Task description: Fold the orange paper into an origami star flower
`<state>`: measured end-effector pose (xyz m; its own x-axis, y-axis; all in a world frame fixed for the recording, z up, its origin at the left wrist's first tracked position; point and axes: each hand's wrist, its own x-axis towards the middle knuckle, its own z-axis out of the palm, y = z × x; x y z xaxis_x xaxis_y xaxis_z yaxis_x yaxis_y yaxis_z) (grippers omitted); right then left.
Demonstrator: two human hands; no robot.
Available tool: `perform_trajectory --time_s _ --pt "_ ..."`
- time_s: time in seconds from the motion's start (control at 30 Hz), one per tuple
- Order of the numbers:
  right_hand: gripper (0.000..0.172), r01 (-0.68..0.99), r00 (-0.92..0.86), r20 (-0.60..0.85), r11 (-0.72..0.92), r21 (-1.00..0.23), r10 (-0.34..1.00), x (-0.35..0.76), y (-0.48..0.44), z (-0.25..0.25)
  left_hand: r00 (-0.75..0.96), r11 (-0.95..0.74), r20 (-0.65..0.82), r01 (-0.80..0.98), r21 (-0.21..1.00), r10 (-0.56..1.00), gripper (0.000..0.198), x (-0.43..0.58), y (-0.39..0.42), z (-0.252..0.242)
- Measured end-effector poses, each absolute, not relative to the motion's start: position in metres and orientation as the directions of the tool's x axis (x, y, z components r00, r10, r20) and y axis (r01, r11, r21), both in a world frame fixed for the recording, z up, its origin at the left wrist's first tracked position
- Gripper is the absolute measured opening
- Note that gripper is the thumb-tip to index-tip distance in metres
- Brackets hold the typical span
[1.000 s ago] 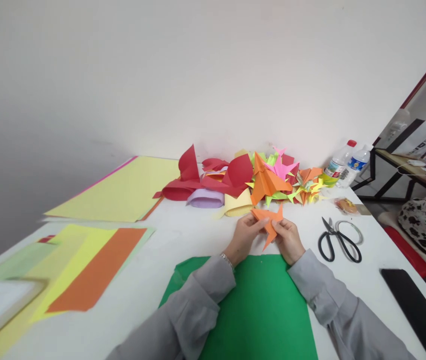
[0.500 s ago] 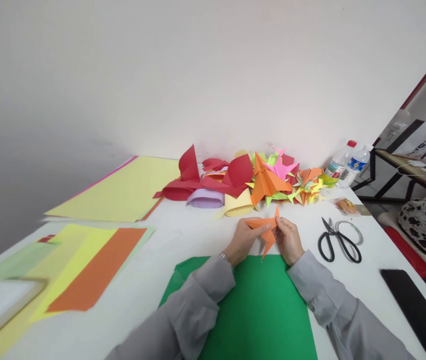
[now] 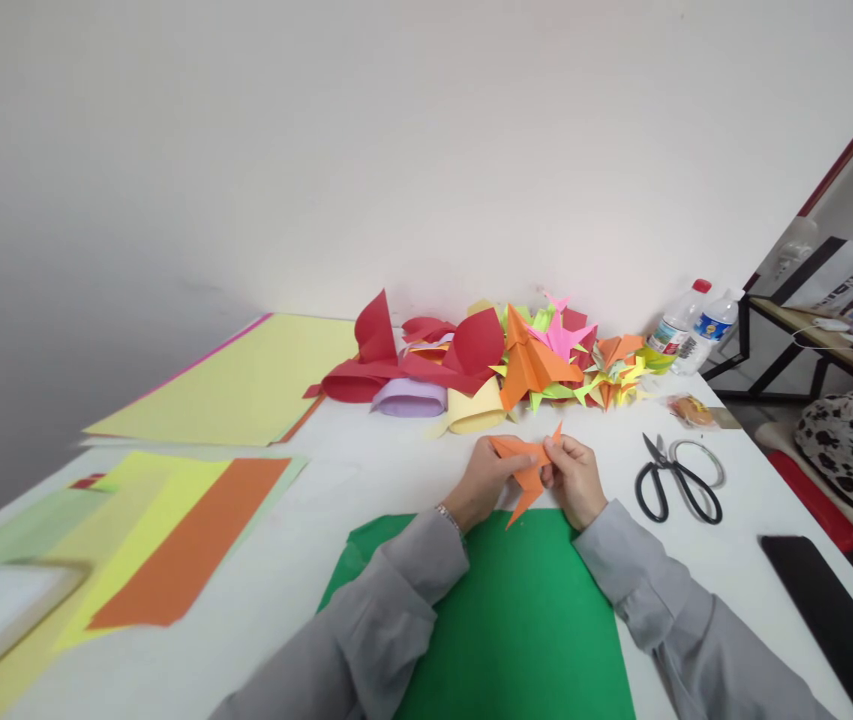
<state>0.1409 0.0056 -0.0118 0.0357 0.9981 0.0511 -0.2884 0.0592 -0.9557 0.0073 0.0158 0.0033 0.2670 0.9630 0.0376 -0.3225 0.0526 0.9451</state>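
Note:
Both hands grip an orange folded-paper figure (image 3: 528, 490) with pointed ends, held just above the table. My left hand (image 3: 480, 484) pinches its left part, thumb on top. On the other side my right hand (image 3: 577, 482) is closed on the figure near its upper point, with the thumb and fingertips together. One long point hangs down between the hands, toward the far edge of a green sheet (image 3: 523, 620). My forearms lie over the sides of that sheet. Parts of the figure are covered by my fingers.
Behind the hands, red paper shapes (image 3: 366, 380) and an orange folded piece (image 3: 535, 365) form a colourful pile. Black-handled scissors (image 3: 677, 485), a black flat object (image 3: 831, 620) and bottles (image 3: 711, 330) are on the right. Orange paper (image 3: 193, 545) and yellow sheets (image 3: 238, 385) lie left.
The orange folded-paper figure has tilted, its lower point swinging left. My right hand has shifted slightly left along it, closer to my left hand.

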Motion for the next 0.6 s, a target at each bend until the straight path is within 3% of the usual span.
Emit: perform_trajectory --time_s 0.37,0.6 --pt "0.032 -0.473 0.113 -0.025 0.032 -0.88 0.993 0.141 0.008 -0.002 0.312 0.2 -0.067 -0.415 0.888 0.948 0.013 0.009 0.014 0.009" --pt "0.04 -0.504 0.124 -0.011 0.054 -0.862 0.992 0.141 0.01 -0.005 0.274 0.186 -0.051 -0.496 0.848 0.96 0.01 0.011 0.016 0.01"
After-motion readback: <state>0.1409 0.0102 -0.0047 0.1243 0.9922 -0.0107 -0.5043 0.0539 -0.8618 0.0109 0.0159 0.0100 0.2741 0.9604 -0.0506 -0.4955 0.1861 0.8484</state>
